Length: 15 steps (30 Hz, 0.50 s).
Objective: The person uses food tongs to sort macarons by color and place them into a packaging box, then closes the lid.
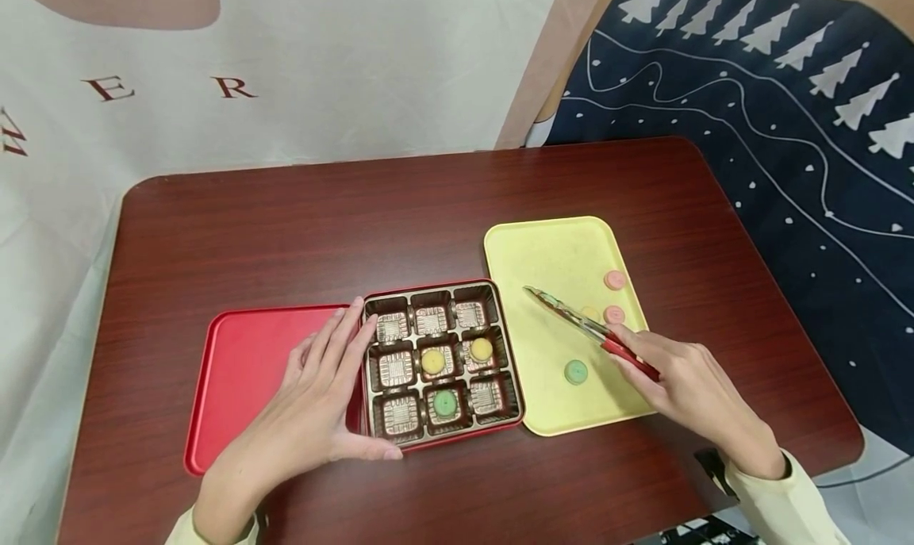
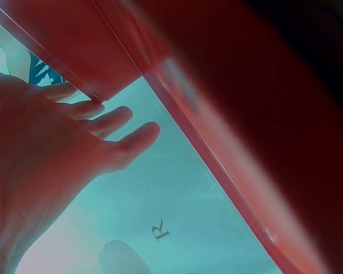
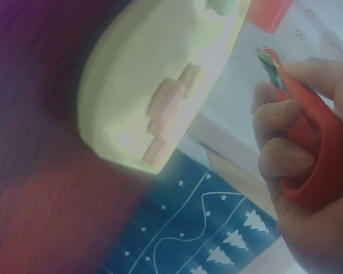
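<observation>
My right hand (image 1: 685, 378) grips red-handled tongs (image 1: 571, 315), whose slim metal arms lie close together above the yellow tray (image 1: 550, 251); no piece shows between their tips. On that tray are a green round piece (image 1: 575, 372), two pink round pieces (image 1: 615, 280) and a yellow piece (image 1: 590, 313) partly behind the tongs. With fingers extended, my left hand (image 1: 314, 394) touches the left and near edges of a sectioned box (image 1: 446, 287). Inside it sit two yellow round pieces (image 1: 432, 361) and a green one (image 1: 445, 403), each in its own compartment.
A red lid-like tray (image 1: 246, 347) lies left of the box, partly beneath my left hand. The brown table (image 1: 321, 236) has rounded corners. Behind it hangs a white cloth (image 1: 343, 69), with a dark blue tree-patterned cloth (image 1: 771, 124) to the right.
</observation>
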Each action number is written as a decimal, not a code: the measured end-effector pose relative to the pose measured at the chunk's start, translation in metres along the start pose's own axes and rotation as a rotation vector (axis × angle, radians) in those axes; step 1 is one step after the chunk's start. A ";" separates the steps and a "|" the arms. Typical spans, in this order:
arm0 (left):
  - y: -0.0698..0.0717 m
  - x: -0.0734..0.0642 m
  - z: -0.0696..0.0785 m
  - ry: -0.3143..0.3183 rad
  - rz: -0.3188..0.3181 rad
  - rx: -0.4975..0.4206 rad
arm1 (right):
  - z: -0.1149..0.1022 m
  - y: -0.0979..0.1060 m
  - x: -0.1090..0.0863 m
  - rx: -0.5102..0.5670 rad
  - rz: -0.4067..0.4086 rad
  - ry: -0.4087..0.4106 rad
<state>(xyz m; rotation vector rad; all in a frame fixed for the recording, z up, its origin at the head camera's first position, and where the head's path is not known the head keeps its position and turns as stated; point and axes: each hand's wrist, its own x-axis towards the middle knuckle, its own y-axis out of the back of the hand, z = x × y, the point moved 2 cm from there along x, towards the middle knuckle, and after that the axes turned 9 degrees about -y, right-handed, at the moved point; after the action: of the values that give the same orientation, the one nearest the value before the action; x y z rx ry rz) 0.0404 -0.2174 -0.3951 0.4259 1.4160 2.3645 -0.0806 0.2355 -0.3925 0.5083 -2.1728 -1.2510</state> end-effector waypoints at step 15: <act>0.001 0.000 0.000 0.001 0.002 -0.004 | -0.031 0.000 0.000 0.111 -0.094 0.094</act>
<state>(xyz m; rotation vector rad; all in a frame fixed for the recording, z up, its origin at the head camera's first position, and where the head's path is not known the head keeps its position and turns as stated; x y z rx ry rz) 0.0403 -0.2181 -0.3944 0.4251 1.4112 2.3689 -0.0605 0.2148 -0.3803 0.7077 -2.1689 -1.1353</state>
